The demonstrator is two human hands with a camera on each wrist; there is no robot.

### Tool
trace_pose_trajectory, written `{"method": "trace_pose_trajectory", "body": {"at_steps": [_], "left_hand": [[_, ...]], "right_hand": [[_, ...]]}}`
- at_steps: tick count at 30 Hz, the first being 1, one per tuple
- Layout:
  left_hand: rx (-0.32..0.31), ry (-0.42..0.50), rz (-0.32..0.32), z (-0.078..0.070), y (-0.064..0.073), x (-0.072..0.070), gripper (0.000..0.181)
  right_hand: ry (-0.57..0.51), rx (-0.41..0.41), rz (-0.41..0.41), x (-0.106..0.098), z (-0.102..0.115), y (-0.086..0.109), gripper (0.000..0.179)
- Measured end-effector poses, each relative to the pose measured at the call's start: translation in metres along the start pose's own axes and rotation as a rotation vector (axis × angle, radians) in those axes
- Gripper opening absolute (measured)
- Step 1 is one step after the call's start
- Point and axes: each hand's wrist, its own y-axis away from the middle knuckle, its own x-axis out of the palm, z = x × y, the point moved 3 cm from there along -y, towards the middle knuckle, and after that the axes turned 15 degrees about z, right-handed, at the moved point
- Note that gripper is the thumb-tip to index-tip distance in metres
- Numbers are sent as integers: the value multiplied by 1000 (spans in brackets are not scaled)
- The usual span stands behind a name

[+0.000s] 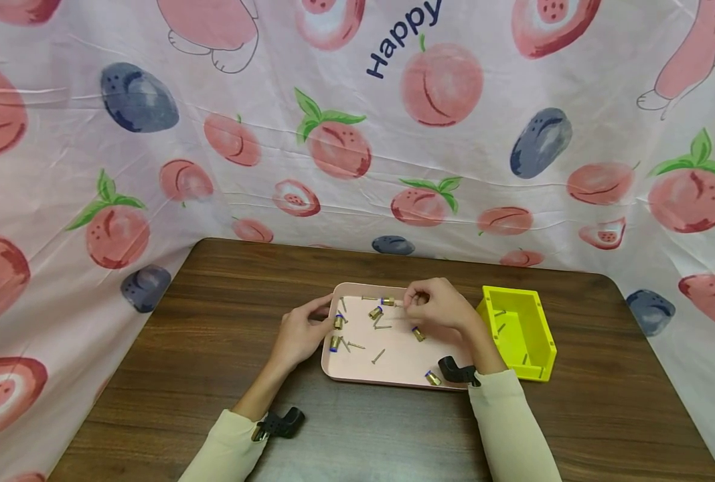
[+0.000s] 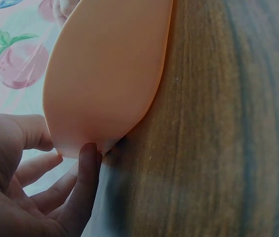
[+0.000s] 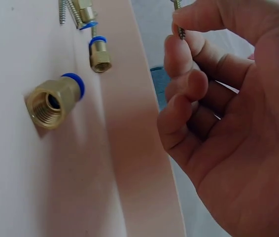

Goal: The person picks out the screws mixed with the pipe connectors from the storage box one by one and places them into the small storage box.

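A pink tray [image 1: 402, 368] lies on the table with several brass fittings with blue collars [image 1: 418, 334] and several screws [image 1: 378, 356] scattered in it. My left hand [image 1: 296, 336] holds the tray's left end; in the left wrist view, thumb and fingers pinch its rim [image 2: 70, 150]. Over the tray's far right part, my right hand [image 1: 443, 306] pinches a small screw [image 3: 181, 33] between thumb and index finger. The right wrist view shows one brass fitting [image 3: 55, 103] lying close by, its threaded opening facing the camera.
Right of the tray stands a yellow bin [image 1: 549, 325] with a few screws inside, beside my right forearm. The dark wooden table [image 1: 201, 321] ends at a fruit-print cloth [image 1: 345, 221] hanging behind and at both sides.
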Motion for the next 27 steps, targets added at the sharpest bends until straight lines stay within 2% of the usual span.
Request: {"method": "trace_pose_trajectory", "body": {"at_steps": [2,7,10,15,17,22,25,27], "left_hand": [[-14,-10,-1,-5,1,-1,50],[-10,-19,-2,-42,14,-7,46],[-13,-7,3,-55,18,-9,45],[41,-10,-14,-48,16,-8,45],[37,-4,-9,-48,15,-8,45],[-56,3,8,-56,18,-8,47],[-52,-2,-3,-56,18,-8,47],[-15,-3,-11,-52,17,-8,46]], "right_hand": [[1,-9,-27,-1,1,3,6],[-14,-13,-73,-4,1,12,6],[-9,-13,-93,-6,0,17,6],[20,3,-114,-9,-1,24,3],[26,10,-125,-11,-3,27,4],[20,21,-147,-14,-5,35,3],[15,27,-152,-15,-6,40,6],[14,29,-153,-16,-7,43,6]]}}
